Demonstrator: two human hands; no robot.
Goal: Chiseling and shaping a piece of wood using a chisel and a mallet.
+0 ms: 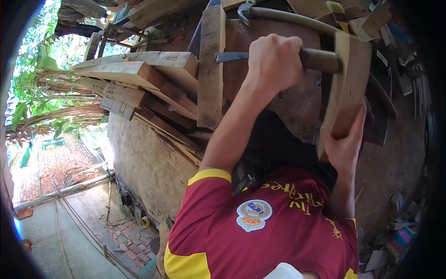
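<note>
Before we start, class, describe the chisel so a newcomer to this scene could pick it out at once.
Find the dark red shirt, then follow the left forearm up to the left hand. The chisel runs sideways through that fist, wooden handle showing right and flat metal blade pointing left. Unlike the clawed hammer above, it is gripped.

daylight glare at left; foliage [47,60] partly overexposed; right side dim; fisheye edges bowed; corners black
</note>
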